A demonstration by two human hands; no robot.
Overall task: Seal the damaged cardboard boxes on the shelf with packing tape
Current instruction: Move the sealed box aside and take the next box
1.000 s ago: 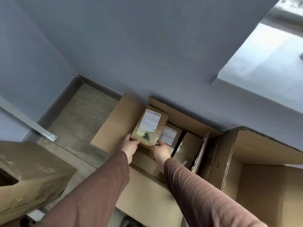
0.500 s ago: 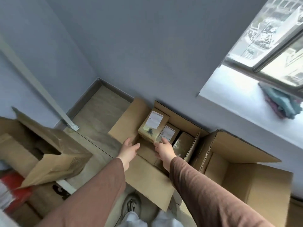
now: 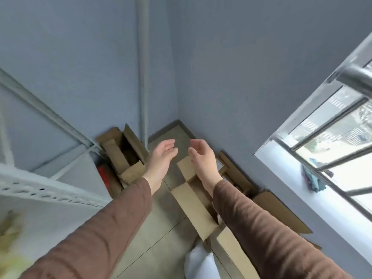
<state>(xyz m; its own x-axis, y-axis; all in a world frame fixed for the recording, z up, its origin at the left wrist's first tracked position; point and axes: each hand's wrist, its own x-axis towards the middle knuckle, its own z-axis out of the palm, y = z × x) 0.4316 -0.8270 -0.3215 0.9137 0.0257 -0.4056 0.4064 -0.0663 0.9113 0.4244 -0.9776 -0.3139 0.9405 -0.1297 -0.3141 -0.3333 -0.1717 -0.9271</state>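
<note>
Brown open-flapped cardboard box (image 3: 122, 156) sits at ten o'clock beside the white metal shelf (image 3: 48, 190), untaped; my left hand (image 3: 161, 158) and right hand (image 3: 202, 158) hover empty, fingers relaxed; no tape visible, sealing not begun

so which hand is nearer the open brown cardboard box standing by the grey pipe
Left. The left hand hovers just right of the open brown cardboard box; the right hand is farther right, beyond it.

A bare storage corner of a room where I stand, plain grey-blue walls (image 3: 231, 67), white perforated metal shelving (image 3: 46, 190) on my left, open cardboard boxes (image 3: 124, 156) on the tiled floor (image 3: 161, 222), barred window (image 3: 332, 125) on my right
</note>
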